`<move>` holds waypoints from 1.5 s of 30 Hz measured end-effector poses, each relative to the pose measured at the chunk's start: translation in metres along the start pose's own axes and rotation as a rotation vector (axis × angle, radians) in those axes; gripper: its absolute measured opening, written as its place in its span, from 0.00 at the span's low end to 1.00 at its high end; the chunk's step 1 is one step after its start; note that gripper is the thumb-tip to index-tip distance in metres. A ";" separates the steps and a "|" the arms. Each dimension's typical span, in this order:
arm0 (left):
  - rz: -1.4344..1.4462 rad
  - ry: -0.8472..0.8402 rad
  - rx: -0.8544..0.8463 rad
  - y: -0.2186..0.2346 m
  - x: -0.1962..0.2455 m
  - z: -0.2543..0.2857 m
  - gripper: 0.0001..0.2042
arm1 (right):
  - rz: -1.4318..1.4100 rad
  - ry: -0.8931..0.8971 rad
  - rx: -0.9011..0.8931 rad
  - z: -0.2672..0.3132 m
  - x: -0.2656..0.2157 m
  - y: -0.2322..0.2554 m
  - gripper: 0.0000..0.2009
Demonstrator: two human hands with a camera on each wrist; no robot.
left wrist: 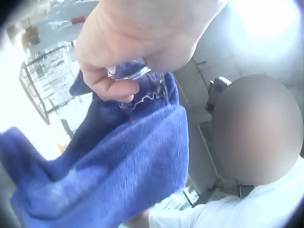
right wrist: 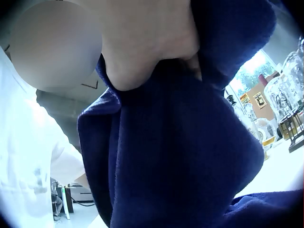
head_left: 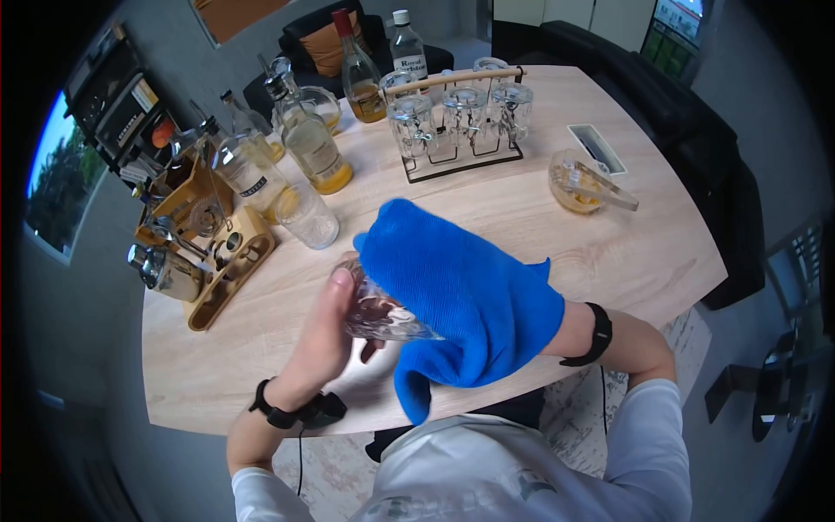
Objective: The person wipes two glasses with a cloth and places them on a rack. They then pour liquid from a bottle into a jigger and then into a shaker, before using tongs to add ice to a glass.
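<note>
My left hand (head_left: 323, 329) grips a clear cut-patterned drinking glass (head_left: 383, 318), which is tilted sideways above the table's near side. Thumb and fingers curl round its outside, as the left wrist view also shows at the glass (left wrist: 151, 90). A blue cloth (head_left: 465, 287) drapes over my right hand and covers the glass's far end. The head view hides that hand under the fabric. In the right wrist view my right hand (right wrist: 149, 40) holds the bunched cloth (right wrist: 175, 142), with its fingers mostly hidden in the folds.
Another drinking glass (head_left: 309, 217) stands beyond my left hand, near several bottles (head_left: 317, 148). A wooden bar-tool stand (head_left: 230, 274) and a shaker (head_left: 161, 270) are at left. Behind are a rack of glass mugs (head_left: 461, 122) and a bowl with tongs (head_left: 578, 187).
</note>
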State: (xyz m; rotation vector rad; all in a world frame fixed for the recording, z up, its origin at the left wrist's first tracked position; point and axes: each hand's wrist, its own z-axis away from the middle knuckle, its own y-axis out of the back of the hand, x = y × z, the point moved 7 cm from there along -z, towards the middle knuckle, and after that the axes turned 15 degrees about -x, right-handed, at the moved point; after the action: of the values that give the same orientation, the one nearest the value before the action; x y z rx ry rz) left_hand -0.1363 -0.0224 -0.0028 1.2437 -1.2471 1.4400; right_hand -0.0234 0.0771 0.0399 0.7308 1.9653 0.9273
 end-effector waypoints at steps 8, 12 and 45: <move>-0.534 -0.328 0.181 -0.009 0.037 0.001 0.33 | -0.062 -0.045 0.199 0.001 0.003 0.015 0.28; -1.007 -0.608 0.198 -0.010 0.055 0.010 0.43 | -0.337 -0.245 0.211 -0.002 0.016 0.014 0.40; -1.208 -0.738 0.008 -0.013 0.060 0.012 0.49 | -0.306 -0.157 0.287 0.012 0.000 0.024 0.33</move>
State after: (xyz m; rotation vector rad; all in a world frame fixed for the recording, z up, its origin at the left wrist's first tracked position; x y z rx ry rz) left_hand -0.1307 -0.0329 0.0585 2.0833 -0.5961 0.0913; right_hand -0.0092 0.0952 0.0547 0.6151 2.0183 0.3990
